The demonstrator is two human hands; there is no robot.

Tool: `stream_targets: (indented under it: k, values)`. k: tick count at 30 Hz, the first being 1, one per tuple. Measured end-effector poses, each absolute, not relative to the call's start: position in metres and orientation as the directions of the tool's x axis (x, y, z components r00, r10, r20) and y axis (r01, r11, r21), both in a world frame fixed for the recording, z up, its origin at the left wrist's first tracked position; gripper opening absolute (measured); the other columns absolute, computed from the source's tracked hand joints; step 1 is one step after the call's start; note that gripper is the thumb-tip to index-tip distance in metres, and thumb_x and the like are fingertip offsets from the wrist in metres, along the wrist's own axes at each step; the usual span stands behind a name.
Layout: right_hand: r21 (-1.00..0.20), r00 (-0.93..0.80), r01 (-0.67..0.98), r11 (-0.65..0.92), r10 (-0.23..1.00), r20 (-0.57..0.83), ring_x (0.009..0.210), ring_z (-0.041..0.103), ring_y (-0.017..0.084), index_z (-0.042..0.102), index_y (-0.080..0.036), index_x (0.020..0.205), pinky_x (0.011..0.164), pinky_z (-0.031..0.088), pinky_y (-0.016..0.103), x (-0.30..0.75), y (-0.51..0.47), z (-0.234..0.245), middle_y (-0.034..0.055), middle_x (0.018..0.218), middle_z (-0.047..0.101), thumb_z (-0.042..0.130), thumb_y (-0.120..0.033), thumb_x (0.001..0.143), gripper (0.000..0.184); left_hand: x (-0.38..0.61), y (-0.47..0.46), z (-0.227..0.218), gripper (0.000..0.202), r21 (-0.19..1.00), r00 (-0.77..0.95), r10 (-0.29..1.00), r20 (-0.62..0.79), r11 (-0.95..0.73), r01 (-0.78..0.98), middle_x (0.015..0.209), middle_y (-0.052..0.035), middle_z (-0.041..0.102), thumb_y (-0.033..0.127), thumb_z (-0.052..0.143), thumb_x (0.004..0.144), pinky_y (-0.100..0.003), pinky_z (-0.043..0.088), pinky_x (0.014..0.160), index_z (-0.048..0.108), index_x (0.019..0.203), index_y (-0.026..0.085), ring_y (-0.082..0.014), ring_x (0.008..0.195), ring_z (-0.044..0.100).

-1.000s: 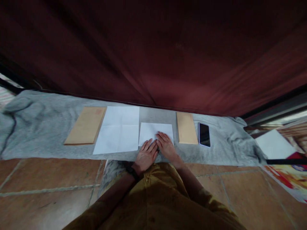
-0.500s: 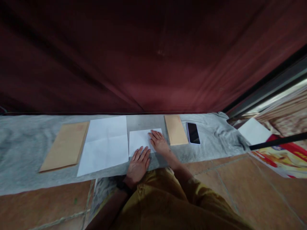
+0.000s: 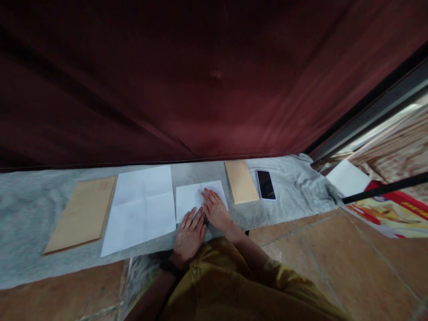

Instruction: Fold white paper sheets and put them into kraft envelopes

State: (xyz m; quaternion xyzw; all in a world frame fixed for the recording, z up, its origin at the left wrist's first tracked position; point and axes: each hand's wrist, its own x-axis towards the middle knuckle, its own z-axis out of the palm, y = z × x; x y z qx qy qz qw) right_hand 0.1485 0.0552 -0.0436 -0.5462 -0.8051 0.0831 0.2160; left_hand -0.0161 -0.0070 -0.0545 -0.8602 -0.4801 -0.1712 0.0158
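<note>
A small folded white sheet (image 3: 190,197) lies on a grey cloth (image 3: 33,205) spread over the floor. My right hand (image 3: 216,209) rests flat on the sheet's right part, fingers stretched out. My left hand (image 3: 189,234) lies flat at the sheet's near edge, fingers spread, its fingertips touching the paper. Both hands sit side by side, almost touching. A black band shows at my left wrist.
Left of the folded sheet lie a larger creased white sheet (image 3: 142,207) and a brown envelope (image 3: 82,214). To the right lie a narrower brown envelope (image 3: 240,187) and a dark phone (image 3: 265,184). A dark red curtain (image 3: 200,80) hangs behind. Tiled floor, printed papers (image 3: 388,209) at right.
The camera has swung so everything shifts left and tilts. My hands stay flat on the folded sheet; the right hand has slid slightly toward me along it.
</note>
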Motion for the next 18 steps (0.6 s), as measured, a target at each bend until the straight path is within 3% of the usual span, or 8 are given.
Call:
stream_targets:
  k: [9, 18]
  values:
    - [-0.342, -0.311, 0.856, 0.387, 0.915, 0.258, 0.146, 0.04, 0.024, 0.053, -0.015, 0.144, 0.121, 0.035, 0.048, 0.152, 0.038, -0.043, 0.0131, 0.156, 0.046, 0.043, -0.025, 0.104, 0.043, -0.015, -0.011, -0.053, 0.055, 0.132, 0.431, 0.852, 0.297, -0.483, 0.866, 0.156, -0.0161, 0.046, 0.035, 0.04, 0.101, -0.046, 0.036, 0.121, 0.045, 0.149, 0.009, -0.0261, 0.147, 0.039]
    - [-0.32, -0.248, 0.888, 0.331, 0.93, 0.272, 0.147, 0.039, 0.027, 0.05, -0.015, 0.147, 0.12, 0.035, 0.048, 0.173, 0.029, -0.052, 0.0131, 0.156, 0.046, 0.044, -0.026, 0.104, 0.045, -0.019, -0.027, -0.054, 0.071, 0.126, 0.294, 0.893, 0.339, -0.353, 0.927, 0.156, -0.0252, 0.042, 0.049, 0.042, 0.1, -0.051, 0.038, 0.118, 0.033, 0.154, 0.003, -0.035, 0.148, 0.036]
